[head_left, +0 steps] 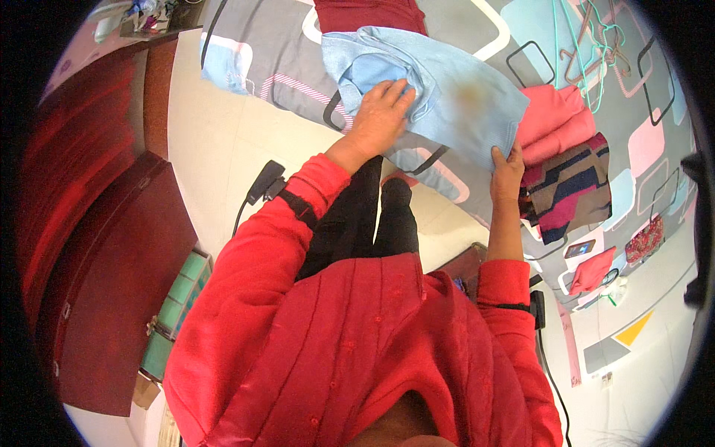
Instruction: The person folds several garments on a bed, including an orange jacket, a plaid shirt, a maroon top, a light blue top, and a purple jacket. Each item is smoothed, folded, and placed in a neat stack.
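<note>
A light blue denim-like garment (480, 100) lies partly folded at the near edge of the bed, a blurred brownish patch on its face. Its left part is bunched into loose folds, where my left hand (381, 115) is closed on the cloth with bent fingers. My right hand (508, 167) pinches the garment's lower right corner, thumb on top and the other fingers mostly hidden beneath. Just beyond that hand sits a folded coral-pink cloth (555, 123). A patterned knit garment (570, 186) in brown, navy and magenta lies beside it.
A dark red garment (371, 15) lies behind the blue one on the patterned bedsheet (477, 41). Several hangers (588, 45) are at the far right. Further along the bed are a phone (579, 249) and a red pouch (645, 240). A dark red cabinet (123, 298) stands at left.
</note>
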Demonstrator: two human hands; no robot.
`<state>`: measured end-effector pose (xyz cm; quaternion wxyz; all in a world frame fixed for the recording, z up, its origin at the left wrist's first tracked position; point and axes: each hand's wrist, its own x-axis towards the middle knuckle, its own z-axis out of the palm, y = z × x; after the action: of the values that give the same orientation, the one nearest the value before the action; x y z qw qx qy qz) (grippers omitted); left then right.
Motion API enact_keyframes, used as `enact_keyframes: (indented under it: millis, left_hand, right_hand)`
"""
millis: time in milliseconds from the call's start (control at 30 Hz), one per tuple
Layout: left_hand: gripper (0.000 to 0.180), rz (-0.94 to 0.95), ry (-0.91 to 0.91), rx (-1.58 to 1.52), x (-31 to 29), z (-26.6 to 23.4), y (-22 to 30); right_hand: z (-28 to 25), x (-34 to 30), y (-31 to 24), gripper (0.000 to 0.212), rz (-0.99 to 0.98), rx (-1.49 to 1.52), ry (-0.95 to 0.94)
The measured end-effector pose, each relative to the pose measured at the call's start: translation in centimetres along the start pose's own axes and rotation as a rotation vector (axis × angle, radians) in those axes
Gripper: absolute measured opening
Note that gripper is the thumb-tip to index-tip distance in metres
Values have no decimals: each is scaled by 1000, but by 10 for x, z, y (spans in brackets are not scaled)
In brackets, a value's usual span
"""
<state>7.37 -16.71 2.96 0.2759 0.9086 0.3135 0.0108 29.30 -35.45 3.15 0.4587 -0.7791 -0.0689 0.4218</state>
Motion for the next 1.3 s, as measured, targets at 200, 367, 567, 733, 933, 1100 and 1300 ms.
enact_keyframes:
  millis: [200, 367, 567, 733, 933, 1100, 1300]
  left_hand:
    - [37, 145, -170, 76, 37, 9, 21]
    - [19, 126, -90, 68, 47, -11, 9]
    - [15, 83, 34, -255, 11, -13, -11]
    - [29, -542, 397, -662, -27, -12, -73]
    - [51, -825, 526, -1087, -28, -8, -102]
    - [51, -939, 307, -1153, -10, -8, -101]
    - [36, -907, 156, -1463, 3, -25, -88]
  right_hand:
    - [-1, 6, 2, 55, -20, 65, -14]
    - [8, 1, -17, 56, -47, 78, -44]
    - [69, -19, -74, 56, -381, -150, -173]
    - [168, -32, -100, 57, -586, -537, -601]
    - [189, -14, -70, 65, -574, -640, -386]
    - [162, 34, -41, 74, -303, -464, -75]
    - [158, 41, -56, 65, -65, -95, -401]
